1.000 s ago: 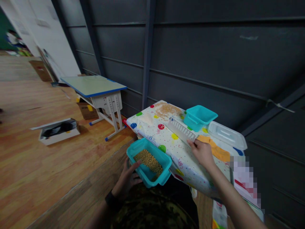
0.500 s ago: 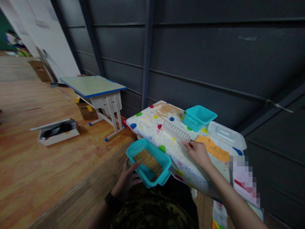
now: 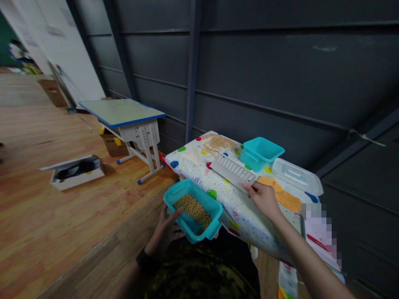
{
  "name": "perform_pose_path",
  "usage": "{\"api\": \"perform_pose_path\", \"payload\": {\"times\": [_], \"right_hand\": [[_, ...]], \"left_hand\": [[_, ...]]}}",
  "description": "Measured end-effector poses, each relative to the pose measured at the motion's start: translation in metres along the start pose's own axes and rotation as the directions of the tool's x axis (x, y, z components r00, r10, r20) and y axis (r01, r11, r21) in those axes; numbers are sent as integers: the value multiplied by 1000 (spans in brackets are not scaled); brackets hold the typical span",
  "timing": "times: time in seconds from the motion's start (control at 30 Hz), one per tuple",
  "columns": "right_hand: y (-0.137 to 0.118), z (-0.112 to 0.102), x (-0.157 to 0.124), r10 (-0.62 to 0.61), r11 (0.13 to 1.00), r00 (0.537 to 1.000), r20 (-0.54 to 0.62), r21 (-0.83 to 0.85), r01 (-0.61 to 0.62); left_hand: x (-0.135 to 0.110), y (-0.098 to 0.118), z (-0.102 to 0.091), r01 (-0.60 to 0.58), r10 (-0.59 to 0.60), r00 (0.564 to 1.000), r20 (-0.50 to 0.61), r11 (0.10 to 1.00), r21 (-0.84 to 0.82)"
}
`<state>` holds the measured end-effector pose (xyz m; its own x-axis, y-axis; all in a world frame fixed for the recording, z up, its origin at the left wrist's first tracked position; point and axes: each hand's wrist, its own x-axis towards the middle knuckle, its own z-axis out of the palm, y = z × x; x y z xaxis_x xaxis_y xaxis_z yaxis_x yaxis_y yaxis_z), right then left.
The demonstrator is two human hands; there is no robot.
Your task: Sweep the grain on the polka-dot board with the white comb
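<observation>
My left hand [image 3: 166, 228] grips the near left side of a teal plastic tub [image 3: 215, 206], its thumb over the rim. Round yellow-tan beans [image 3: 193, 209], like soybeans, lie on the bottom of this tub, which sits at the table's front edge above my lap. Between the fingers of my right hand [image 3: 263, 199] is the near right end of a long white slotted plastic tray [image 3: 232, 170]. It is held over the patterned tablecloth [image 3: 195, 170]. A spread pile of pale beans [image 3: 218, 143] lies at the table's far left, with a small whitish heap [image 3: 191, 156] nearer to me.
A second teal tub [image 3: 261, 151] stands at the back of the table. Right of it are a clear lid [image 3: 297, 176] and an orange cloth [image 3: 282, 195]. Dark wall panels [image 3: 264, 62] rise behind. Another desk [image 3: 124, 111] and an open white box [image 3: 77, 172] are at left.
The slotted tray has shifted slightly right in my right hand and turned, showing more of its slotted face. The tub in my left hand has moved a little to the left.
</observation>
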<state>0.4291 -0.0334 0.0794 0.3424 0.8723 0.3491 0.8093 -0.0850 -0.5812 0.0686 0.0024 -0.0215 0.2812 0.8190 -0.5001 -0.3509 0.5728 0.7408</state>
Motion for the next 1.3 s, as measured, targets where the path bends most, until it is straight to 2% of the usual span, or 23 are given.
{"api": "perform_pose_path", "payload": {"times": [0.13,0.23,0.7,0.87,1.1,1.3], "right_hand": [[6,9,28,48,990,999,-13,-135,-49],[5,15,36,54,979,998,21,-197,-49],[4,18,27,-6,991,996,89,-133,18],[9,14,24,20,997,997,74,-74,-14],[7,8,0,19,999,999,46,-32,-18],[-10,3,-35,1,1000,996,93,3,-1]], "left_hand": [[1,0,0,6,-6,1000,-23,1000,6],[0,1,-1,5,-4,1000,-16,1000,15],[1,-1,-2,6,-6,1000,-2,1000,22],[-2,0,-1,-3,3,1000,6,1000,2],[-1,-6,-2,1,0,1000,18,1000,-29],[1,-11,1,27,-27,1000,5,999,-33]]}}
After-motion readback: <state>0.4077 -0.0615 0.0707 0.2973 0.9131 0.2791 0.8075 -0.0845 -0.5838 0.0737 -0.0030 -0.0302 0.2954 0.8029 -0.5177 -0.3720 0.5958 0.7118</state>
